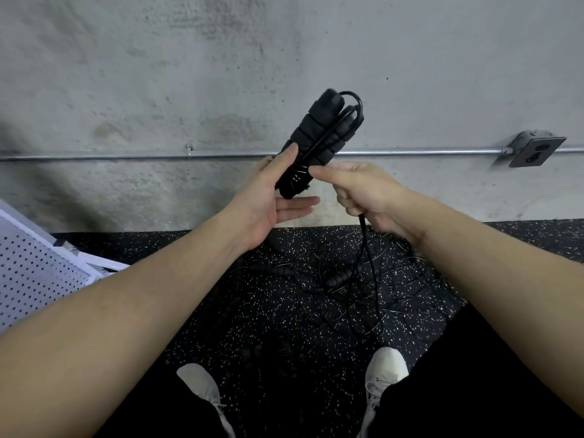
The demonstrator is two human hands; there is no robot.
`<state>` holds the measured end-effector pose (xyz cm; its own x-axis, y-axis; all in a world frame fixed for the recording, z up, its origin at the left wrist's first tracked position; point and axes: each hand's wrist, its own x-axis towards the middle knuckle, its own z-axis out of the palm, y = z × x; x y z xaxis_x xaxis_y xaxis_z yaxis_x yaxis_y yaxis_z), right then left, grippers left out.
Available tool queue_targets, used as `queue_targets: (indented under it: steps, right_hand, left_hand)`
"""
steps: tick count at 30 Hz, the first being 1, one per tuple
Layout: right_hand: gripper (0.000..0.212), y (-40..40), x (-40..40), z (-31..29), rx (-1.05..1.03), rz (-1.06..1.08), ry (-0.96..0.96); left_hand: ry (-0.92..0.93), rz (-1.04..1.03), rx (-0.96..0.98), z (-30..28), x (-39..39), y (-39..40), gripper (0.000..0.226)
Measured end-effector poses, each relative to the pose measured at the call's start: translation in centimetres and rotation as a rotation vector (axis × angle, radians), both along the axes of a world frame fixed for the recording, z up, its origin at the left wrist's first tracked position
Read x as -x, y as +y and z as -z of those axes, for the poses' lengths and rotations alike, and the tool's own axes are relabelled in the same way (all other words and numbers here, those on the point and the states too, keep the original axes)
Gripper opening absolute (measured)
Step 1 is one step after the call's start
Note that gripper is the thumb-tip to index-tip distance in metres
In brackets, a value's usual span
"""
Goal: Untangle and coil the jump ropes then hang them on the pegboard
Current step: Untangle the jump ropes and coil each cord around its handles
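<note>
Head view, the only one we have: the left hand (268, 197) has the pair of black foam handles (319, 134) up at chest height in front of the concrete wall (158, 74), thumb pressed along their side and the fingers (297, 205) reaching underneath, so they're clamped on the bundle. Cord (355, 104) loops over the top end of the handles, and a few turns wrap them lower down, just beside the thumb. The right hand (360, 191) is curled tight around the loose cord, pinching it near the wraps, and the free length (368, 254) drops from the fist to the floor.

Down there, on the speckled rubber floor (221, 327), more jump ropes (335, 279) lie in a tangle between the two white shoes (387, 366). The white pegboard (34, 273) stands at the left edge, well apart from the hands, with nothing visibly hung on it.

By my read this is the coiling step on the first rope: winding cord around its own handles. The next move calls for steady tension from the right hand, feeding the slack up without dragging the floor tangle along, then tucking the end so the bundle holds before it goes to the board.
</note>
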<state>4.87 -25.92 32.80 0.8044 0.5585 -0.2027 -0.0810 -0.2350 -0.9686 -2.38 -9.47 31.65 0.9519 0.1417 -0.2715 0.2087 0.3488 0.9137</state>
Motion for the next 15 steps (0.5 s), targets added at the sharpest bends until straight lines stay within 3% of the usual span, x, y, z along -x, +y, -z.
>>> queue_targets:
  steps: [2, 6, 10, 15]
  right_hand:
    - [0.033, 0.1, 0.1, 0.0, 0.021, -0.012, -0.024]
    - [0.020, 0.5, 0.1, 0.3, 0.076, -0.012, -0.083]
    - [0.046, 0.3, -0.3, 0.4, 0.147, -0.018, -0.114]
    - [0.030, -0.8, -1.0, 0.6, -0.039, -0.240, 0.034]
  left_hand:
    - [0.007, -0.007, -0.023, -0.1, -0.1, 0.2, 0.057]
    - [-0.022, -0.068, 0.116, -0.3, -0.2, 0.0, 0.040]
    - [-0.018, -0.203, 0.221, -0.7, -0.6, 0.7, 0.031]
    - [0.046, -0.266, 0.362, -1.6, -0.7, 2.5, 0.033]
